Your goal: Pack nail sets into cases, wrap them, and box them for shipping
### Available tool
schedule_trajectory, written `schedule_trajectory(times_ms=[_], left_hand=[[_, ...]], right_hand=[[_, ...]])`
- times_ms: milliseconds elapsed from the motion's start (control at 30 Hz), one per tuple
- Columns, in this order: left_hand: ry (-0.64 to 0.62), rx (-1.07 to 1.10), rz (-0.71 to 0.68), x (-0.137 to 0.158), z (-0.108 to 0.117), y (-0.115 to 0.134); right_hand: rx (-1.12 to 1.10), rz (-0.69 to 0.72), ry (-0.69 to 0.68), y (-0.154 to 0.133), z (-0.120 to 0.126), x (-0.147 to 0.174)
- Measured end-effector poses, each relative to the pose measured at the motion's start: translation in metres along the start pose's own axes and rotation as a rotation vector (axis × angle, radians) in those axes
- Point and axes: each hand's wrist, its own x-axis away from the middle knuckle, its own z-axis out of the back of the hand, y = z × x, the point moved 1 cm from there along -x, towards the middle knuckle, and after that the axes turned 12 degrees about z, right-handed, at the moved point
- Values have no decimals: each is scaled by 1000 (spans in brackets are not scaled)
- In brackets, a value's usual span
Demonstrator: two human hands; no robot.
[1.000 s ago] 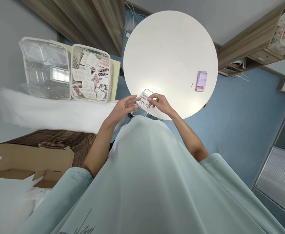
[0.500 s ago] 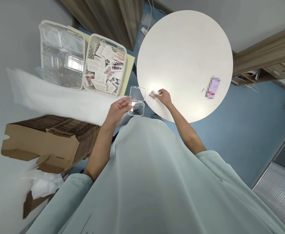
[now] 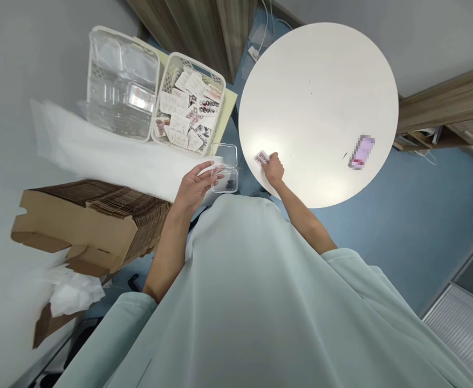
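Note:
My left hand (image 3: 193, 188) grips a clear plastic hinged case (image 3: 225, 182) at its left side. The lid of the case stands swung up on the far side, and a few dark bits show through its lower half. Over the near left part of the round white table (image 3: 315, 102), my right hand (image 3: 274, 170) pinches a small white card (image 3: 261, 157) with rows of dark reddish pieces on it. Whether the card still touches the tabletop I cannot tell.
A white basket (image 3: 223, 81) full of similar cards stands left of the table, beside another basket (image 3: 158, 81) of clear plastic cases. Flattened cardboard boxes (image 3: 78, 221) are stacked below them. A blurred purple object (image 3: 362, 152) lies on the table's right side.
My right hand has turned and now pinches the card, which sits more upright toward the far side. The whole view has shifted slightly. My left hand keeps the case.

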Motion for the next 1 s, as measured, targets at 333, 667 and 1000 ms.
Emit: schedule_trajectory(times_ms=[333,667,1000], left_hand=[[-178,34,15,-18,-40,8],[-332,-52,54,-31,-109,15],[-421,-110,48,-33,-147,13]], right_hand=[[-387,64,158,33,55,45],[-702,241,413,62,139,102],[-697,422,296,20,163,154]])
